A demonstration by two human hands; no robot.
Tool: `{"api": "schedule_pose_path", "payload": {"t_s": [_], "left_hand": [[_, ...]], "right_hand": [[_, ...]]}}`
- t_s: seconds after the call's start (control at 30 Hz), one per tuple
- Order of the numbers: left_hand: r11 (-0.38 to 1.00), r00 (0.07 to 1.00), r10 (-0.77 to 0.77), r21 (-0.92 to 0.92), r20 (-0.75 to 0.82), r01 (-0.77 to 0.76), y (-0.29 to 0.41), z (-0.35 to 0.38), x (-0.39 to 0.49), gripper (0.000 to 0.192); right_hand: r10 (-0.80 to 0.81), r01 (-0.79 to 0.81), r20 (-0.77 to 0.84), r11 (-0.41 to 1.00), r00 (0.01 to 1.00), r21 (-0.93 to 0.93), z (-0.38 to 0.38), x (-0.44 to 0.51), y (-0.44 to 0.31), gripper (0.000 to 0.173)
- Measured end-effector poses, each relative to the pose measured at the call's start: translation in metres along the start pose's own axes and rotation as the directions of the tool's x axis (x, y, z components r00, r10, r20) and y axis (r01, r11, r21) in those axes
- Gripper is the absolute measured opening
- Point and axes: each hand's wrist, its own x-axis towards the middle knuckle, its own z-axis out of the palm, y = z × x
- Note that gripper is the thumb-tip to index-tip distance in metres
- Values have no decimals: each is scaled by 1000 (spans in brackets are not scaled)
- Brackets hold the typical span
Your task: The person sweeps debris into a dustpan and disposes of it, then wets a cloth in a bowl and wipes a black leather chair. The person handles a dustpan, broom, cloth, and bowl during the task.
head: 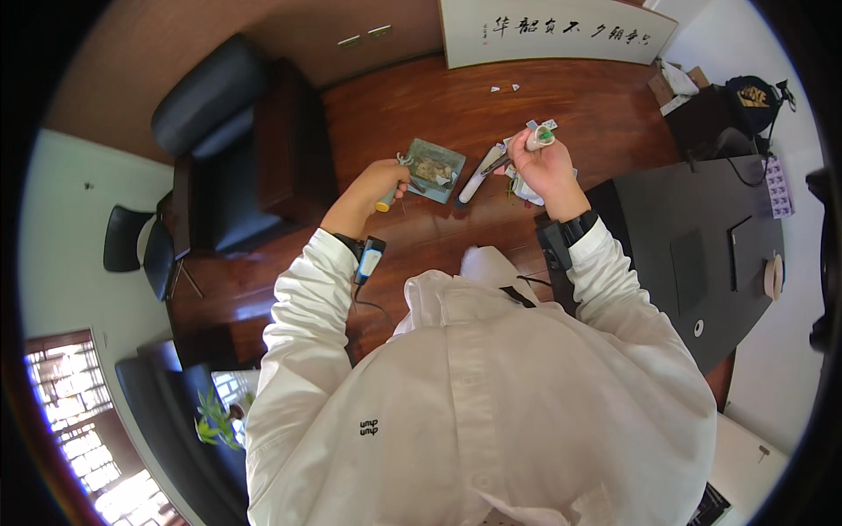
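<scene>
My left hand (389,181) is closed around a tool handle with a yellow end; a pale forked piece shows above the fingers and a dark rod beside them. Just right of it, a clear, bluish rectangular container (452,158) holds brownish material and pale scraps. My right hand (544,161) grips a pale cylinder (540,137) whose open end shows something green inside. A dark, narrow piece extends from near this hand towards a long white tube (482,174) on the floor. Small cards (549,124) and a pale crumpled item (526,191) lie around the right hand.
A black armchair (227,131) stands at left on the glossy wooden floor (395,98). At right is a dark desk (697,237) bearing a closed laptop (741,253) and a tape roll (774,277). Two paper scraps (516,87) lie farther off, before a framed calligraphy panel (559,49).
</scene>
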Motion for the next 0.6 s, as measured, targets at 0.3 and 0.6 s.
{"api": "schedule_pose_path", "payload": {"t_s": [0.3, 0.6], "left_hand": [[1000, 999, 12, 22, 46, -13, 150, -40, 139, 6], [993, 987, -30, 114, 158, 11, 271, -49, 262, 7]], "right_hand": [[-21, 15, 63, 996, 998, 85, 99, 136, -84, 11], [-51, 25, 122, 978, 991, 205, 169, 227, -167, 6]]}}
